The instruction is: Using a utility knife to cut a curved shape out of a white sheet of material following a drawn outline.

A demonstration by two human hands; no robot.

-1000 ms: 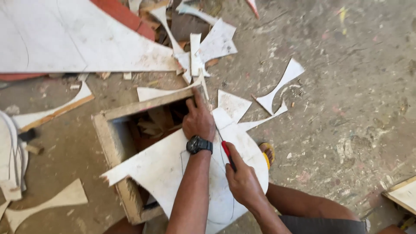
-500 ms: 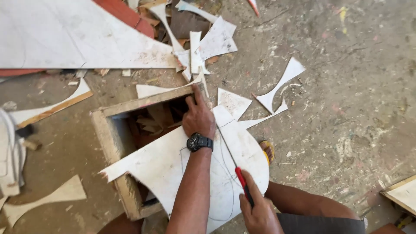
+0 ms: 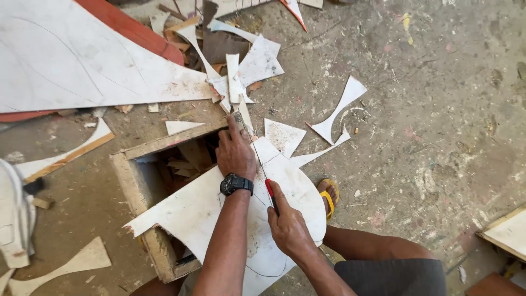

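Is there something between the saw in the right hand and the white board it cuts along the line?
Nothing visible. The right hand holds the saw against the white board; the left hand presses the board beside the blade, not across the line.

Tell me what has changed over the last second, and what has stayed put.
The right hand, gripping the red-handled saw, pulled back toward the body half a second ago and has now pushed forward again along the white board. The left hand stays pressed on the board at the wooden box. The scraps lie unmoved.
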